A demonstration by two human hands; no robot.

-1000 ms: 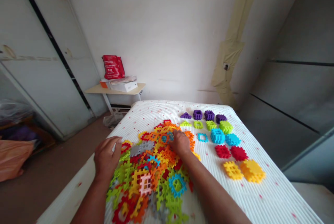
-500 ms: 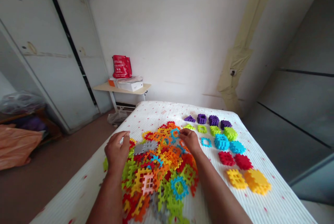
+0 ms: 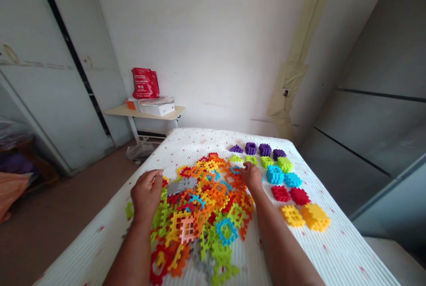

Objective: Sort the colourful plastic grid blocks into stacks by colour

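My right hand [image 3: 252, 176] has its fingers closed on the edge of a blue square frame-shaped interlocking block [image 3: 235, 170], just above the right side of a mixed pile. My left hand [image 3: 145, 192] is held over the pile's left edge, fingers loosely bent with the thumb apart; no piece shows in it. The pile of interlocking plastic blocks [image 3: 213, 197] has orange, yellow, red, green, grey and blue pieces. A blue block with a round hole [image 3: 218, 232] and a pink window block [image 3: 188, 230] lie on its near side.
Colour-sorted stacks stand right of the pile: purple blocks [image 3: 265, 149], green blocks [image 3: 284, 164], blue blocks [image 3: 274, 174], red blocks [image 3: 300, 196] and yellow blocks [image 3: 315, 217]. They rest on a bed-like white quilted surface [image 3: 199, 137]. Behind stands a small table [image 3: 116, 110] with a red bag [image 3: 145, 83].
My right hand has moved right, away from the pile's middle, carrying the blue square block. The left hand stays by the pile's left edge. The whole view has shifted slightly.
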